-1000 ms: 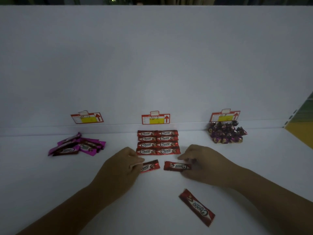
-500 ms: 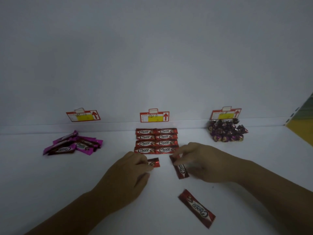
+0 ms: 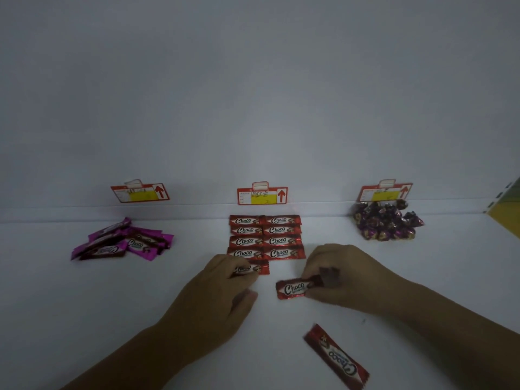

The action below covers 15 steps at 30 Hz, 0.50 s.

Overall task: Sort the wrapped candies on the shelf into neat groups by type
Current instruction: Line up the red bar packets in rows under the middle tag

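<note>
Several red Choco bars (image 3: pixel 266 236) lie in two tidy columns on the white shelf (image 3: pixel 84 299), under the middle price tag. My left hand (image 3: pixel 216 294) pinches a red Choco bar (image 3: pixel 257 268) just below the left column. My right hand (image 3: pixel 342 273) pinches another red Choco bar (image 3: pixel 292 289) by its right end, below the right column and apart from it. A third loose red bar (image 3: pixel 336 357) lies slanted near the front. A loose heap of magenta Choco bars (image 3: pixel 123 242) sits at the left. Purple twist-wrapped candies (image 3: pixel 387 222) are piled at the right.
Three red and yellow price tags (image 3: pixel 140 192) (image 3: pixel 262 195) (image 3: pixel 385 191) hang along the white back wall. A yellow-green panel (image 3: pixel 506 218) closes the shelf at the far right.
My left hand has pushed its bar up against the bottom of the left column. My right hand has turned its bar from slanted back to level, still below the right column.
</note>
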{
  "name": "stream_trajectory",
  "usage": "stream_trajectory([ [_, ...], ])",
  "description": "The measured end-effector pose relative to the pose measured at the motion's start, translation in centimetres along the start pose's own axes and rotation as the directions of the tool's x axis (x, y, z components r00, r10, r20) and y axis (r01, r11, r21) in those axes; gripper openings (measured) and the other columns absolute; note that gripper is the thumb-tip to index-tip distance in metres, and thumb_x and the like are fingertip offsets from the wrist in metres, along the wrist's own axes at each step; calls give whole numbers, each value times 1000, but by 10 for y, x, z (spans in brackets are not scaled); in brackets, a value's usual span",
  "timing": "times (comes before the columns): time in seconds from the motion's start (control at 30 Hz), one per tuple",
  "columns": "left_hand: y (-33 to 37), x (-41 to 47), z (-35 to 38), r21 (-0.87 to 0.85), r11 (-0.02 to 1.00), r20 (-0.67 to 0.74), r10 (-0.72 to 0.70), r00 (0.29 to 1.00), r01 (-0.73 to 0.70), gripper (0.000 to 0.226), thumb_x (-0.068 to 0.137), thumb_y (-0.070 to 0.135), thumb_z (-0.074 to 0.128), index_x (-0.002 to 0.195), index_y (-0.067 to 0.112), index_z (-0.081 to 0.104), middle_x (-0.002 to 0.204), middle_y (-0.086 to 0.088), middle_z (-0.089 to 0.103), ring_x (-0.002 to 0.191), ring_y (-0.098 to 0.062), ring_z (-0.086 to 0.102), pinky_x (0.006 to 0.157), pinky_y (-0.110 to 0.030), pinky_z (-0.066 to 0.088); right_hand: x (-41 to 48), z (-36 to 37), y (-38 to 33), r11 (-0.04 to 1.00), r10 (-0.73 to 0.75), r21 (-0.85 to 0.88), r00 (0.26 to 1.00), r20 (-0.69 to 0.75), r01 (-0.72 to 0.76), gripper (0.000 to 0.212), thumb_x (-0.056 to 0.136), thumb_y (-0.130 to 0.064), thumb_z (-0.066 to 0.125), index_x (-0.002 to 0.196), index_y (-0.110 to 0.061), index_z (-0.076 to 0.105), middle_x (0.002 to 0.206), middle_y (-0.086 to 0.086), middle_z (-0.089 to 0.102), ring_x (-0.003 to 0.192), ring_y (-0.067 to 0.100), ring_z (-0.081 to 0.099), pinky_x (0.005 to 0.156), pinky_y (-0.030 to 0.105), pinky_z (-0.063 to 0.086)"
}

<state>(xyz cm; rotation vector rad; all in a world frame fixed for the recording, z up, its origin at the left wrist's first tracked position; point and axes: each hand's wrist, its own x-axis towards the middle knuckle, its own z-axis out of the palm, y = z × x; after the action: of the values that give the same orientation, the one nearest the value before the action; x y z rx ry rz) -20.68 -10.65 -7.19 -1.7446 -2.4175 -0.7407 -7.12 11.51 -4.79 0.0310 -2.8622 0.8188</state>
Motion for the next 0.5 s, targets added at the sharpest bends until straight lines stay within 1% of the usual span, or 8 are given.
stream_trajectory([
  [0.03,0,0,0,-9,1000,-4,-3,1000,3,46,90,41,42,128,19,56,127,3,52,113,2,31,92,-9,24,2,2,2,1000,6,18,999,-38,-5,14,74,-29,76,86,-23,73,82,-16,63,77,2,57,68,19,48],
  [0.07,0,0,0,-14,1000,-3,-7,1000,7,48,89,42,41,128,18,56,126,3,52,114,1,33,93,-10,26,5,4,3,1000,8,16,997,-81,-7,16,73,-28,77,88,-23,74,83,-18,63,77,-2,56,68,14,45],
  [0.1,0,0,0,-15,1000,1,-11,1000,11,49,88,43,39,127,18,56,126,3,52,114,0,33,92,-11,27,8,6,4,1000,5,1,992,-128,-5,19,72,-27,78,90,-22,74,85,-20,63,78,-5,55,69,8,42],
  [0.13,0,1,0,-15,1000,4,-14,1000,14,50,88,43,38,126,18,57,125,3,53,114,0,33,91,-10,27,12,7,4,1000,-4,-19,985,-171,1,21,72,-27,79,92,-21,74,87,-18,64,78,-8,54,71,5,39],
  [0.2,0,2,-1,-16,1000,8,-23,1000,23,51,88,44,37,125,17,57,125,3,53,114,-1,34,90,-9,26,20,13,3,998,-21,-56,973,-229,8,22,71,-25,79,92,-20,75,92,-12,67,82,-7,55,76,8,41],
  [0.27,1,2,-1,-26,999,12,-33,999,34,55,87,47,33,128,18,55,128,5,51,117,-1,34,92,-9,25,24,20,2,995,-31,-98,965,-261,6,22,70,-24,79,91,-20,75,94,-11,67,85,-4,54,77,11,43],
  [0.37,0,2,0,-45,998,-1,-36,999,36,58,86,49,30,131,19,52,130,7,47,116,3,29,93,-6,22,24,25,4,993,-32,-120,958,-286,-3,24,69,-23,81,92,-21,75,92,-16,62,86,-5,51,77,9,40],
  [0.5,0,2,0,-62,998,9,-31,999,32,56,87,48,32,129,18,54,129,6,49,115,3,30,91,-4,22,24,26,7,992,-24,-123,967,-253,-8,24,73,-27,78,96,-23,74,93,-23,54,89,-5,50,79,6,37],
])
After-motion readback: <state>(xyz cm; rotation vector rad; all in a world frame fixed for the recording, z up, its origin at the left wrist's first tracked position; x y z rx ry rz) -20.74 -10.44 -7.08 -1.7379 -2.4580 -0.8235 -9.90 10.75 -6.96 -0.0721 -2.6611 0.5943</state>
